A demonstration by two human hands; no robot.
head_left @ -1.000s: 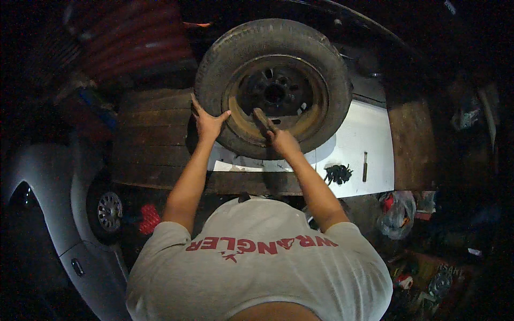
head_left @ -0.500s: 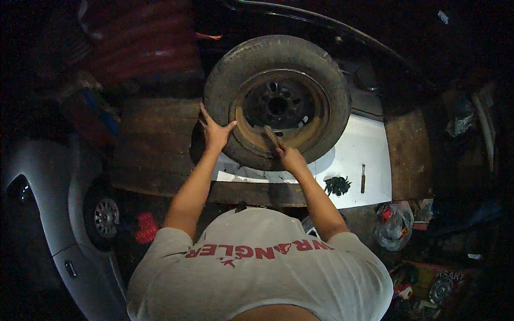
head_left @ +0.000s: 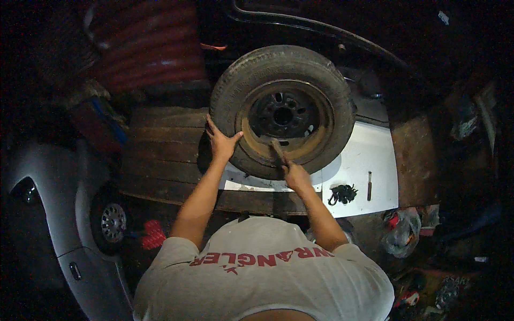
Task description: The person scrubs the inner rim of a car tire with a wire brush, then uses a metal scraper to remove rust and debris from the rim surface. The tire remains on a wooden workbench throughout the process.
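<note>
A dusty car tire (head_left: 333, 109) on a black steel rim (head_left: 284, 115) is propped in front of me, its brown-coated inner rim facing me. My left hand (head_left: 223, 143) grips the tire's left side, thumb over the sidewall near the rim and forefinger along the outer tread; its other fingers are partly hidden. Closed around a slim brown hand tool (head_left: 278, 151) is my right hand (head_left: 296, 175), at the lower sidewall. The tool's flat end points up against the lower inside of the rim; its exact kind is unclear.
Beneath the tire lies a white sheet (head_left: 369, 150) on a wooden plank surface (head_left: 160, 139). A black tangled bundle (head_left: 342, 193) and a dark-handled tool (head_left: 369, 186) rest on the sheet. A silver car (head_left: 59, 203) stands left; a clear plastic bag (head_left: 404, 232) sits right.
The whole view has shifted, so everything appears lower and slightly right. Relative to the wheel, my right hand and tool have slid slightly down; my left hand keeps its place on the tire.
</note>
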